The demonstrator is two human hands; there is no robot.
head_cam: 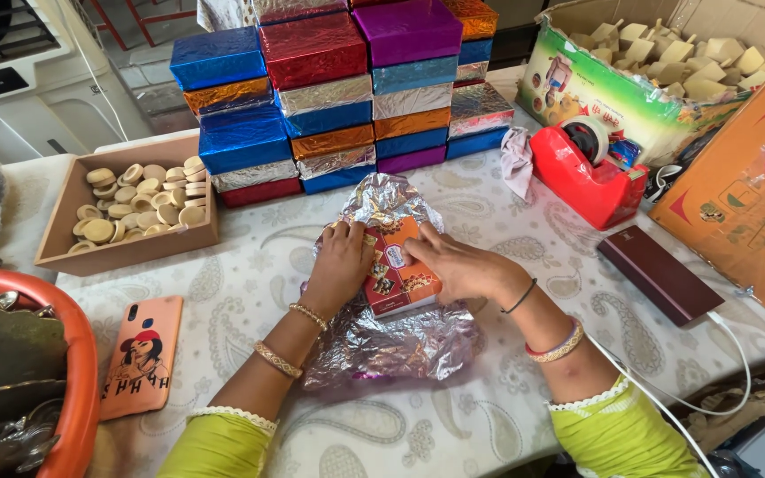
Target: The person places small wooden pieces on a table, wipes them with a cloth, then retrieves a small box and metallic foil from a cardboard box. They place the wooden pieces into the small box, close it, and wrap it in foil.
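Under your wrists the silver foil sheet (391, 341) lies crumpled on the paisley tabletop (250, 292), with the small printed box (400, 270) resting on it. Your left hand (343, 261) curls its fingers over the box's left edge, pinning foil there; your right hand (453, 265) lies flat on top, fingers spread, gripping nothing as far as I can tell. Keep the box pinned while you pull the far flap tight and crease it. Beyond, the red tape dispenser (582, 173) and wrapped boxes (338, 88) stand within reach.
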